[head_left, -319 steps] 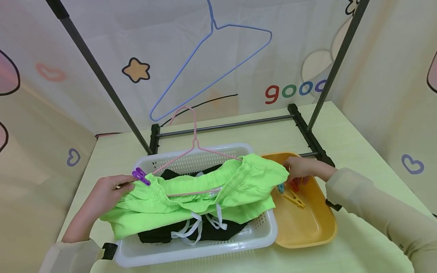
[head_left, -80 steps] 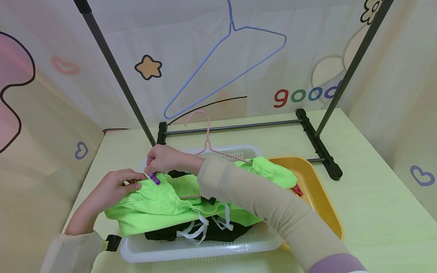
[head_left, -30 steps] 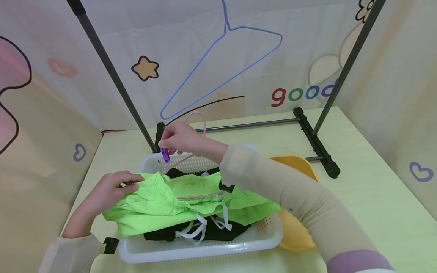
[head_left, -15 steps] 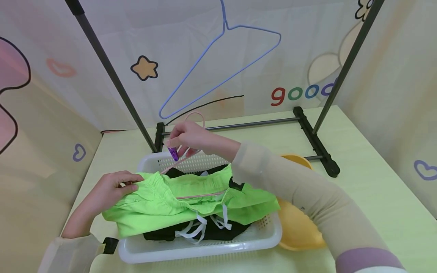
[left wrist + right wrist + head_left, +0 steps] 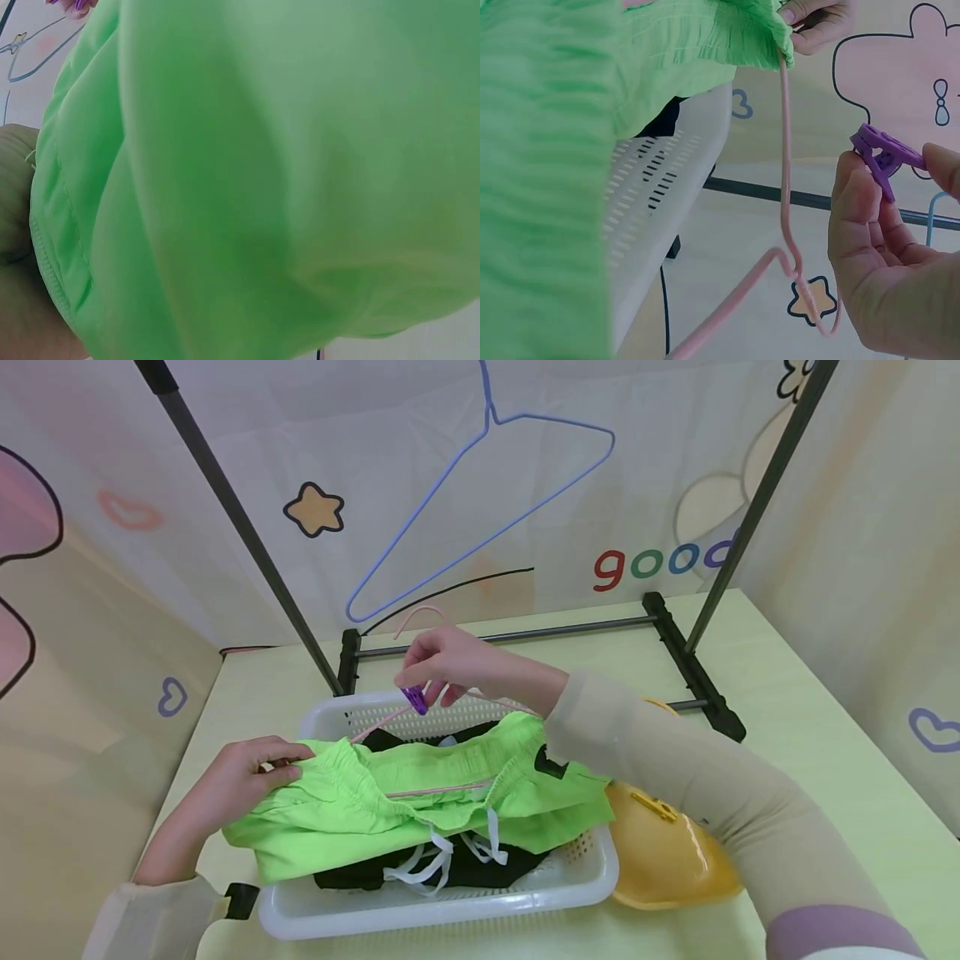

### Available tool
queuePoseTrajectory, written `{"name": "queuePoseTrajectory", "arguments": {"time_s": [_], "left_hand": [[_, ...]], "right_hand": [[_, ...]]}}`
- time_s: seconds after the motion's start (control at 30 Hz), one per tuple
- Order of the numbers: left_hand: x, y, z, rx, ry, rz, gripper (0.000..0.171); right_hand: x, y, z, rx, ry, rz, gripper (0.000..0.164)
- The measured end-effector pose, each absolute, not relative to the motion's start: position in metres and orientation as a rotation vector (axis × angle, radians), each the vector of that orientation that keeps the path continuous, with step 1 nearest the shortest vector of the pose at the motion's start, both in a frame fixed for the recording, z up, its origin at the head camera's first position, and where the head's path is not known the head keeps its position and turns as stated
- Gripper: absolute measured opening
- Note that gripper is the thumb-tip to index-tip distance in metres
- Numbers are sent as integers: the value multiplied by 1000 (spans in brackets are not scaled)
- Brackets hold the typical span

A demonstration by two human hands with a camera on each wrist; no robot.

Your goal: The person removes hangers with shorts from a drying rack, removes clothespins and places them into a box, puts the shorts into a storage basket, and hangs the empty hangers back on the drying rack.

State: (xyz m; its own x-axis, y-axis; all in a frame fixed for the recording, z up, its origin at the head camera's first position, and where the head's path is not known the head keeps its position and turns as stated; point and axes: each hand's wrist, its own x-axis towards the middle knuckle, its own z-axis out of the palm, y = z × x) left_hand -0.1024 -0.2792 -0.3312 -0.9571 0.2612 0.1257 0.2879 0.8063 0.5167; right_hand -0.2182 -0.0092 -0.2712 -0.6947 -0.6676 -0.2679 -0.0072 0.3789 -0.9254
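Note:
My left hand (image 5: 251,777) pinches the left end of the neon green shorts (image 5: 427,768) at the elastic waistband. The shorts lie over a pink hanger (image 5: 786,150), whose hook stands up behind my right hand. Above the basket's back rim, my right hand (image 5: 468,664) pinches a purple clothespin (image 5: 881,154) between thumb and fingers, apart from the cloth. White drawstrings (image 5: 420,864) hang from the front of the shorts. My right sleeve hides the right end of the waistband in the head view. Green cloth fills most of the left wrist view.
A white basket (image 5: 442,914) with black clothing (image 5: 352,878) stands beneath the shorts. To its right is a yellow basin (image 5: 675,868) with a yellow clothespin (image 5: 654,805), partly behind my sleeve. A blue hanger (image 5: 480,531) hangs at a dark rack (image 5: 236,518).
The purple clothespin was clipped at the waistband's left end; my right hand, earlier at the basin, took it off and has carried it rightward. My left hand keeps its hold on the shorts.

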Motion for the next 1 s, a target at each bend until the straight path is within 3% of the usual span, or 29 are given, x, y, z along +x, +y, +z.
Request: {"name": "queuePoseTrajectory", "arguments": {"time_s": [1.0], "left_hand": [[-101, -277, -333, -483, -2917, -813, 21]], "right_hand": [[-223, 81, -280, -547, 2016, -1303, 22]]}}
